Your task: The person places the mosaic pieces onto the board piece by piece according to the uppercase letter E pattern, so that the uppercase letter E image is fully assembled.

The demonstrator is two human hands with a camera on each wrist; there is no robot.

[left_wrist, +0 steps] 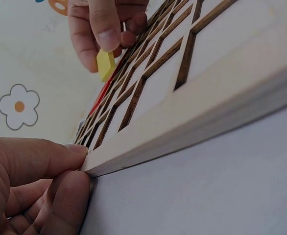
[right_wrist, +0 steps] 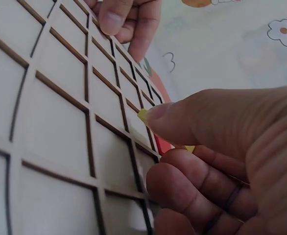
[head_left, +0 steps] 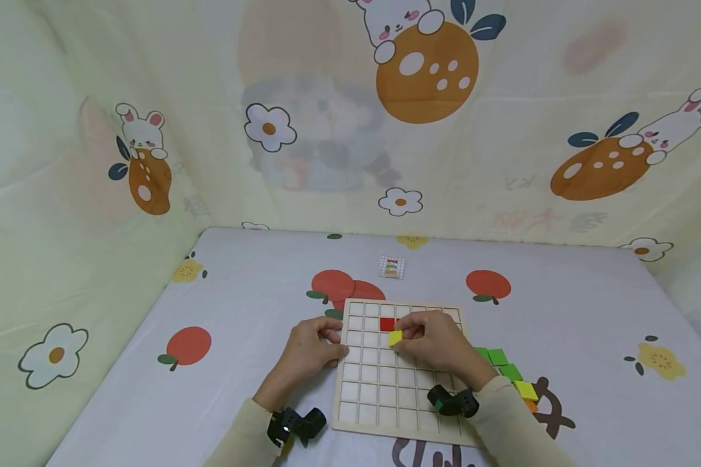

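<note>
A wooden grid board with square recesses lies on the table. My left hand grips its left edge, thumb on the rim and curled fingers against the side, as the left wrist view shows. Above the upper middle cells, my right hand pinches a small yellow square tile between thumb and fingers. In the left wrist view this yellow tile is tilted over the grid. A red tile sits in the upper part of the board, partly hidden behind the right hand.
Right of the board lie several green tiles, a yellow tile and an orange tile, partly behind the right forearm. A small card with a coloured grid pattern lies beyond the board. Printed fabric curtains stand behind the table.
</note>
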